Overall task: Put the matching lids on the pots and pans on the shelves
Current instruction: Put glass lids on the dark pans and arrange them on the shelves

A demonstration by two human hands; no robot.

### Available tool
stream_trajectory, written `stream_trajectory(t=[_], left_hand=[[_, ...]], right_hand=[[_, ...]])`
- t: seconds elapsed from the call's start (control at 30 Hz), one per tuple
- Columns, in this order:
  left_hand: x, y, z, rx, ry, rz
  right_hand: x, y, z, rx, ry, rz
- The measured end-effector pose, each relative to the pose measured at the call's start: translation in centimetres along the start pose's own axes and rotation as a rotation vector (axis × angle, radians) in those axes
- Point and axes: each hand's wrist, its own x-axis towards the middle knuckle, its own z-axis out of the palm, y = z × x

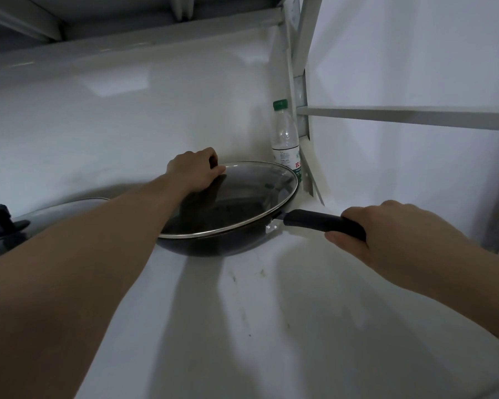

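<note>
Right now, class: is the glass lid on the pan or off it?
On. The glass lid covers the pan, its metal rim lying along the pan's edge.

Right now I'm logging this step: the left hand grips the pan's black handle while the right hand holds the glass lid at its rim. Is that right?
The hands are swapped. In the head view, the right hand grips the pan's black handle, while the left hand holds the glass lid at its rim.

Open shelf (271, 326) in front of pan (213, 243), bottle (285, 139) blocking back corner, lidded pot (26, 223) crowding left, upper shelf (156, 27) close overhead
</note>
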Motion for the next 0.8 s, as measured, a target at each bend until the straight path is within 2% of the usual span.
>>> stream_trajectory(t=[0.8], left_hand=[[0.18,0.12,0.46,-0.082,-0.008,-0.002]], right_hand=[[0.23,0.07,0.13,0.016,0.003,-0.011]])
